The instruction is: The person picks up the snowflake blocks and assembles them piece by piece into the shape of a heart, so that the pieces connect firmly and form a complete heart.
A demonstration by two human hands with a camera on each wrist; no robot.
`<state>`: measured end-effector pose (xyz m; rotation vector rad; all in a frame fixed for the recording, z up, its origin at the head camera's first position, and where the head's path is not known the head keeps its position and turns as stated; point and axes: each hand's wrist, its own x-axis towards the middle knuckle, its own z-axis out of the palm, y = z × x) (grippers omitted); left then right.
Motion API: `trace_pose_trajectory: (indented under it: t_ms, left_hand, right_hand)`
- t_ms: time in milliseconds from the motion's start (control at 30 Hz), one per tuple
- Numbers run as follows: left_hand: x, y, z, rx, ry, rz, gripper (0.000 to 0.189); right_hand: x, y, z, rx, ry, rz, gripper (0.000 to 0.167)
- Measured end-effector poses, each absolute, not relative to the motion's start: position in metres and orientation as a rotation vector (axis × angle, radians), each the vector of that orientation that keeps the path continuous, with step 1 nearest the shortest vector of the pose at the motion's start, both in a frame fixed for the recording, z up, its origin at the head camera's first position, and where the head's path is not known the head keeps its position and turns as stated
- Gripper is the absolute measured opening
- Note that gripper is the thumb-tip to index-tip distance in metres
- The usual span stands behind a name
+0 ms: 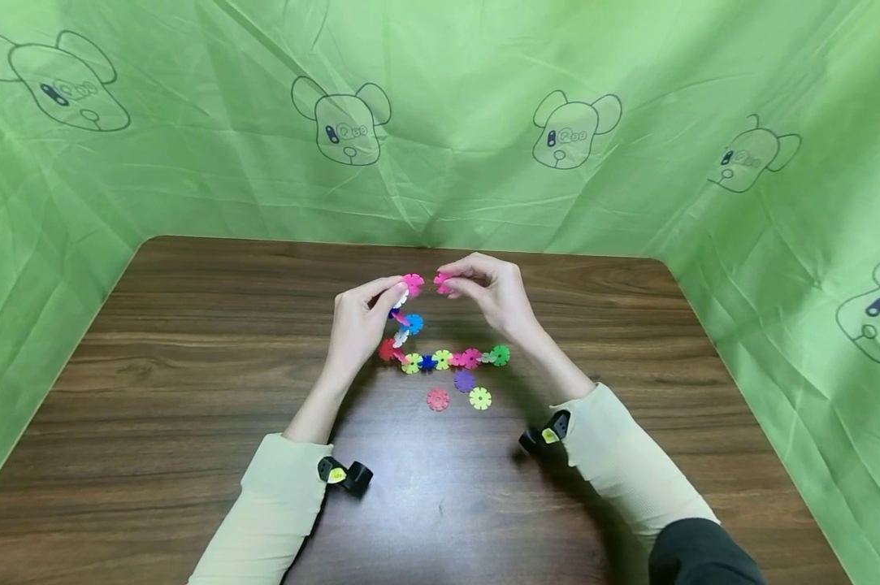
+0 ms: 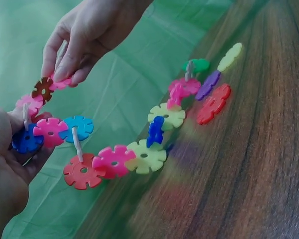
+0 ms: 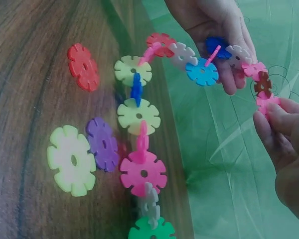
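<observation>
A chain of notched plastic snowflake discs [image 1: 443,360] in several colours runs along the table and rises at its left end to my hands. My left hand [image 1: 359,321] grips it near that raised end, around the white [image 3: 237,56] and dark blue [image 3: 217,47] discs. Between thumb and fingers, my right hand [image 1: 494,296] pinches a pink disc [image 3: 266,103]. A brown disc [image 3: 262,83] sits between that pink disc and another pink one [image 1: 413,284] beside my left fingertips. At the chain's other end is a green disc [image 1: 500,355].
Three loose discs lie on the wooden table [image 1: 191,406] in front of the chain: a purple one [image 1: 465,381], a red one [image 1: 437,399] and a yellow one [image 1: 479,398]. Green cloth [image 1: 454,195] with printed bear heads hangs around the table's back and sides.
</observation>
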<state>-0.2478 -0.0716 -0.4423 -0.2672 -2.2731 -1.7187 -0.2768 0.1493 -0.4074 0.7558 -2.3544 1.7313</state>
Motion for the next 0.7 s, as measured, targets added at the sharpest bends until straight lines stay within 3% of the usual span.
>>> trace_pose_trajectory:
  t_ms: [233, 700]
  left_hand:
    - [-0.249, -0.075, -0.443, -0.206, -2.245, -1.742, 0.023]
    - [-0.252, -0.081, -0.444, -0.135, -2.188, -1.793, 0.024]
  right_hand:
    - [-0.272, 0.154, -0.409, 0.639, -2.426, 1.713, 0.035]
    - [-0.243, 0.179, -0.433, 0.730, -2.694, 1.483, 0.028]
